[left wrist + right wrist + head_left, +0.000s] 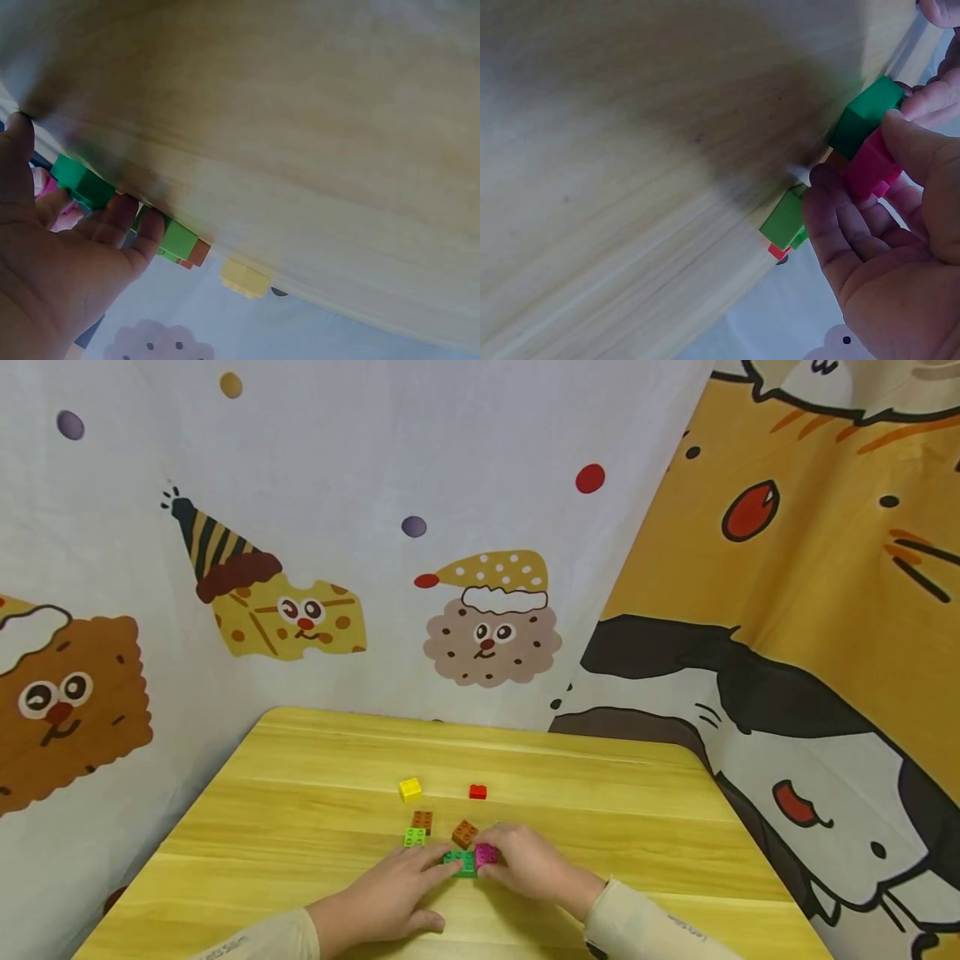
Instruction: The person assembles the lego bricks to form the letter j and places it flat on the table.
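A magenta block (487, 854) is pinched between the thumb and fingers of my right hand (528, 864), against the right end of a dark green block (465, 865). My left hand (386, 893) rests with extended fingers at the left and near side of that green block. In the left wrist view, the left hand (67, 262) reaches along the green block (82, 182). The right wrist view has the right hand (900, 277) holding the magenta block (871, 165) beside the green one (866, 116); whether the two are joined I cannot tell.
Behind the hands lie an orange-brown block (465, 834), another brown block (422, 822), a lime block (415, 837), a yellow block (410, 789) and a red block (477, 792). Another light green block (786, 219) stands beside the right fingers. Printed cloth hangs behind the table (300, 760).
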The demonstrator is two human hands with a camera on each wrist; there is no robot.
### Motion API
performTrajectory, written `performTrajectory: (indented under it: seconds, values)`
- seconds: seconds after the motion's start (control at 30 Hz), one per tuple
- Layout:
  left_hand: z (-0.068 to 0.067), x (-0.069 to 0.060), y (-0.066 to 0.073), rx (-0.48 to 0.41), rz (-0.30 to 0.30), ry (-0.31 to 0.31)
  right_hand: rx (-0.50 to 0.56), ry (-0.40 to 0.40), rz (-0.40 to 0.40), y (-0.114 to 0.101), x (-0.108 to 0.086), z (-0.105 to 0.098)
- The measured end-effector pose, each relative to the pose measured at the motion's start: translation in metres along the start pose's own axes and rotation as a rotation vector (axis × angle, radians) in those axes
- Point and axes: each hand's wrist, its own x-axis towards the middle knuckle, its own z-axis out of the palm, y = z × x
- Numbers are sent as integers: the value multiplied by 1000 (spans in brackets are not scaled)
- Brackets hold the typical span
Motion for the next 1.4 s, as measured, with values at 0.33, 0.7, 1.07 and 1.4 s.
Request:
performTrajectory:
  seconds: [0.33,0.7,1.07,1.4]
  values:
    - [-1,-1,1,-7,11,-10,199,-36,108,1,0,4]
    - [-1,0,2,0,1,-13,675,-65,390,7,3,9]
    - [-4,0,1,-32,-8,-15,717,-77,428,8,6,5]
    - [-17,0,-14,-53,-172,127,759,-75,442,8,6,4]
